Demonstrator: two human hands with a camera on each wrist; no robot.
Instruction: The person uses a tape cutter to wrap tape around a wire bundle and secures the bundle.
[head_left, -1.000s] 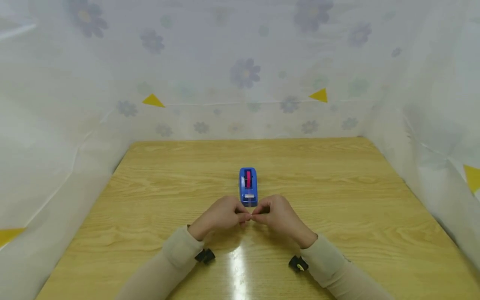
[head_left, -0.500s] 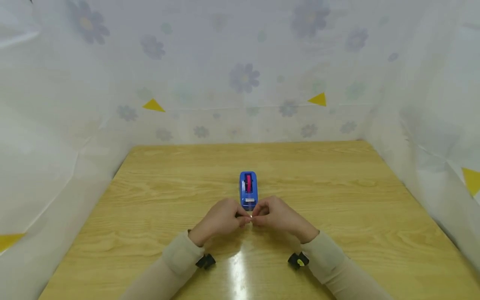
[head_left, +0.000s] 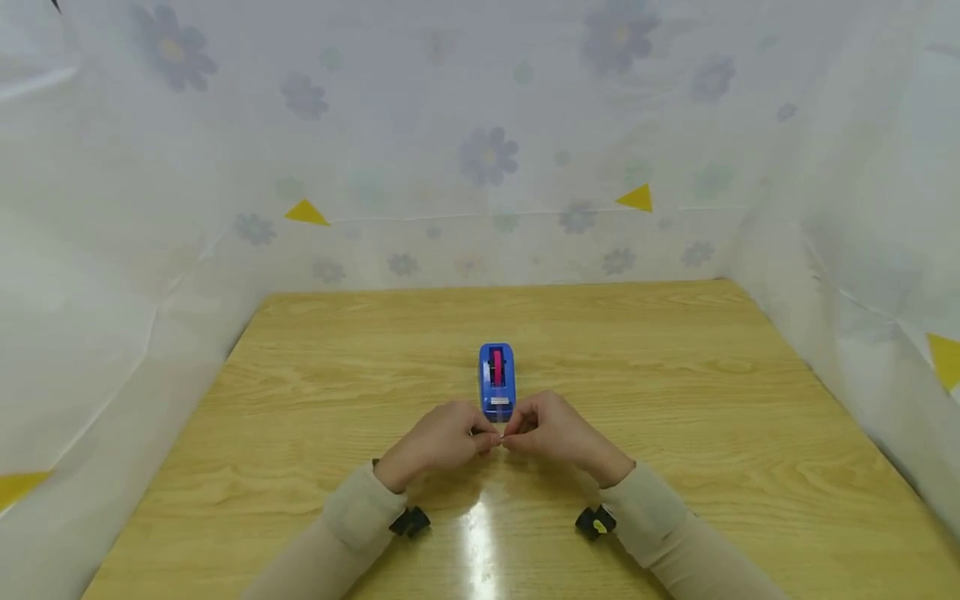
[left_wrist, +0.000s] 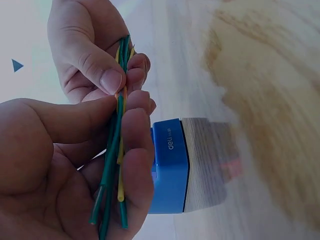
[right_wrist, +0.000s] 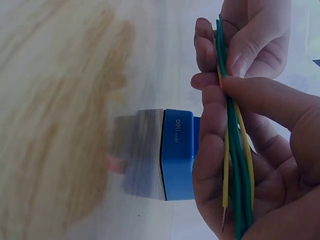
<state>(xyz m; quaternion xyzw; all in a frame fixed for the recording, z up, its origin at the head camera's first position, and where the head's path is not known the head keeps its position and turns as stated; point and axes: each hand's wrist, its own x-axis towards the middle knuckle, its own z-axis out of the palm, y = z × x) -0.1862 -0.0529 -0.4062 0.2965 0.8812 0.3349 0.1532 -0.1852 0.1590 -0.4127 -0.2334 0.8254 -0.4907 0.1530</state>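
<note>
My left hand [head_left: 446,435] and right hand [head_left: 555,433] meet in front of the blue tape dispenser [head_left: 498,379]. Between them they pinch a bundle of thin green and yellow wires [left_wrist: 108,165], barely visible from the head. In the left wrist view, the left thumb presses the bundle against curled fingers [left_wrist: 137,132], and the other hand pinches it just beyond. The right wrist view shows the wires [right_wrist: 239,165] running along the right palm, one yellow wire ending in bare copper [right_wrist: 224,217]. A hint of orange shows at the pinched middle; the fingers hide the rest.
The dispenser, with a pink-red core [head_left: 497,368], stands on a wood-grain table [head_left: 360,358] just beyond the fingertips. White flowered sheeting [head_left: 420,183] encloses the table at the back and sides. Black wrist devices [head_left: 410,522] sit under both cuffs.
The head view has tilted slightly, so the table and dispenser appear a little lower. Both hands stay together at the same place, with only small finger shifts at the pinched spot.
</note>
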